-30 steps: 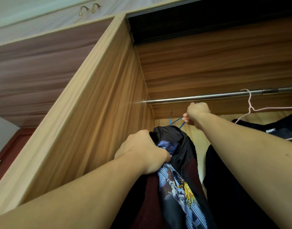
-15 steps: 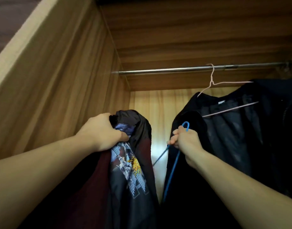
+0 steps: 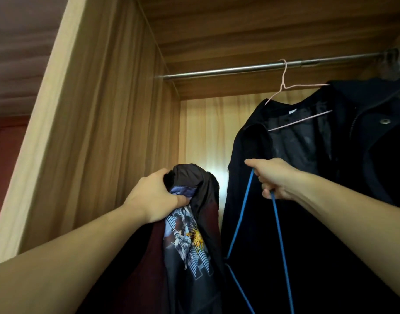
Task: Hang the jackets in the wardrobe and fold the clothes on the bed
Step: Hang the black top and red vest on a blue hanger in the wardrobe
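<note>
Jacket (image 3: 194, 223), black with maroon panel and printed lining, bunched.

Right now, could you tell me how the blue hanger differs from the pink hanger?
The blue hanger is off the rail, gripped in the right hand; the pink hanger hooks over the rail. The blue hanger is bare; the pink hanger carries a dark jacket. Both are thin wire hangers.
</note>
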### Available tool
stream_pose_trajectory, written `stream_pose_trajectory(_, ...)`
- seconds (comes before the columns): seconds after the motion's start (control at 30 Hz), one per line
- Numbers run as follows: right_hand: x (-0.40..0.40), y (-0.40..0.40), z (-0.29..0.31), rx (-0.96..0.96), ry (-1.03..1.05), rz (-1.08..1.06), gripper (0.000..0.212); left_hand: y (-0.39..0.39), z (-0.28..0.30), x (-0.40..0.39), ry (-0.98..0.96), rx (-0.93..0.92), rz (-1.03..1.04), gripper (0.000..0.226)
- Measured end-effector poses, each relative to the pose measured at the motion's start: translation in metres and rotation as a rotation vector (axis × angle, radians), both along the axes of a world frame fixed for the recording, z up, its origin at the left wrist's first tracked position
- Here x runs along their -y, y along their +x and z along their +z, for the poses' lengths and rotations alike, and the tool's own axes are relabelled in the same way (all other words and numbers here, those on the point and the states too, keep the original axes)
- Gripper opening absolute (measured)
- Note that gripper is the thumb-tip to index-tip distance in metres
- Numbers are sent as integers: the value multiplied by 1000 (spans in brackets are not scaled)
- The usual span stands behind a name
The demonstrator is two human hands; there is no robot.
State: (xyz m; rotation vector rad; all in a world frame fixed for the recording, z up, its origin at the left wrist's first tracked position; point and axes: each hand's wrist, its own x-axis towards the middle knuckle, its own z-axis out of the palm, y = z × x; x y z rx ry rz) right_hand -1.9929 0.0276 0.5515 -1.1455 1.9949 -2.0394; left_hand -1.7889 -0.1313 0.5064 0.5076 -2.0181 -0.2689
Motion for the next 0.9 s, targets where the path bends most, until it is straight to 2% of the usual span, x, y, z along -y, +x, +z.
stream_pose_trajectory(0.07,-10,9,-7,-99,-94,-165,30,9,-7,-8,-7,-14,-71,38)
stream_pose_trajectory(0.13,-23,21,-12,-167,-288,-289,32,17,-14,-17,-15,-17,-157,35)
stream_pose_trajectory(0.23,-49,44,-17,-163,-540,-362,39,28,-27,-28,-11,-4,-269,33)
stream_pose_trajectory(0.27,-59,53,-20,-125,-514,-326,37,32,-31,-31,-5,1,-284,34)
stream_pose_trajectory(0.3,-67,63,-26,-62,-393,-250,33,35,-36,-34,2,8,-297,35)
stream_pose_trajectory(0.4,-91,93,-62,109,279,37,29,43,-51,-51,8,65,-347,34)
stream_pose_trajectory(0.47,-99,115,-97,120,545,101,35,50,-61,-68,1,102,-358,33)
stream_pose_trajectory(0.57,-112,139,-139,78,571,-17,36,63,-75,-94,9,143,-370,34)
stream_pose_trajectory(0.67,-140,151,-157,96,275,-46,38,81,-87,-121,24,165,-375,34)
stream_pose_trajectory(0.73,-169,160,-161,126,119,-2,31,95,-92,-143,18,165,-360,35)
stream_pose_trajectory(0.8,-200,171,-168,170,172,94,27,109,-97,-167,20,160,-340,37)
stream_pose_trajectory(0.9,-232,186,-186,199,435,192,39,125,-108,-206,47,189,-305,42)
